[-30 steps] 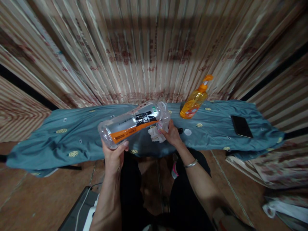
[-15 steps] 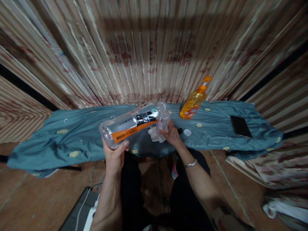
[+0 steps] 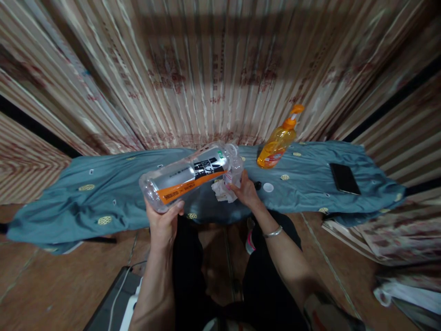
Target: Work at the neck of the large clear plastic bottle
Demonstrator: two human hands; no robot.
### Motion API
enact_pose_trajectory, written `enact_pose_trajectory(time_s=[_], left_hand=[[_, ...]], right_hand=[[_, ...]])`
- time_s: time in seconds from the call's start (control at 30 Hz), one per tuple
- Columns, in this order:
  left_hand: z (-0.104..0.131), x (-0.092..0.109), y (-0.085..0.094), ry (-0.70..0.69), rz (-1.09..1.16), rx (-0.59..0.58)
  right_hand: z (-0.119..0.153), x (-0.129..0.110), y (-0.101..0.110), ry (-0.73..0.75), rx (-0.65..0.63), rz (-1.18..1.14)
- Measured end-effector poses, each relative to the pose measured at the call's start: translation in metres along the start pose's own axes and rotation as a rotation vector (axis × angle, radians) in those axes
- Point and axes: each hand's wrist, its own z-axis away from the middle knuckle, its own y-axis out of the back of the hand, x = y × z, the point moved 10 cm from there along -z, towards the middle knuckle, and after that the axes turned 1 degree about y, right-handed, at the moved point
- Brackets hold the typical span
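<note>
Ok so from my end of the head cam feed, it's mostly about which way the neck points. Left hand [image 3: 164, 220] is wrapped round the base end of a large clear bottle [image 3: 193, 177], thumb along the near side, and its long axis runs off from that hand, ahead and to the right, tilted rather than upright. So the neck end is nearer the right hand [image 3: 246, 189], which has its fingers curled on a small clear bottle [image 3: 235, 171] just ahead and left of it, below that neck. Can't tell from here if the 2 mouths touch.

Surface under both hands is a wrinkled blue-green cloth [image 3: 117, 188], pretty narrow. Crumpled whitish scrap [image 3: 221, 193] just left of the right hand, then a small black thing [image 3: 257, 185] and a white cap [image 3: 268, 187] near its other side. Orange pump bottle [image 3: 275, 149] is farther ahead and right, black flat device [image 3: 344, 178] well off to the right. Striped curtain [image 3: 196, 69] hangs beyond both hands, tiled floor [image 3: 313, 248] below
</note>
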Motion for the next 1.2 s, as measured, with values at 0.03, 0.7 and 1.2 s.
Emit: enact_pose_trajectory(time_s=[0.03,0.7,1.2], left_hand=[[-0.0001,0.0,-0.0002,0.001,0.0,0.0],[-0.0004,-0.001,-0.0005,-0.005,-0.032,0.002],[0.0008,0.0,-0.003,0.003,-0.024,-0.018]], right_hand=[[0.0,-0.0001,0.0002,0.006,0.003,-0.007],[0.0001,-0.0041,0.0026,-0.025,-0.03,-0.017],[0.0002,0.0019,0.0003,-0.042,-0.028,0.016]])
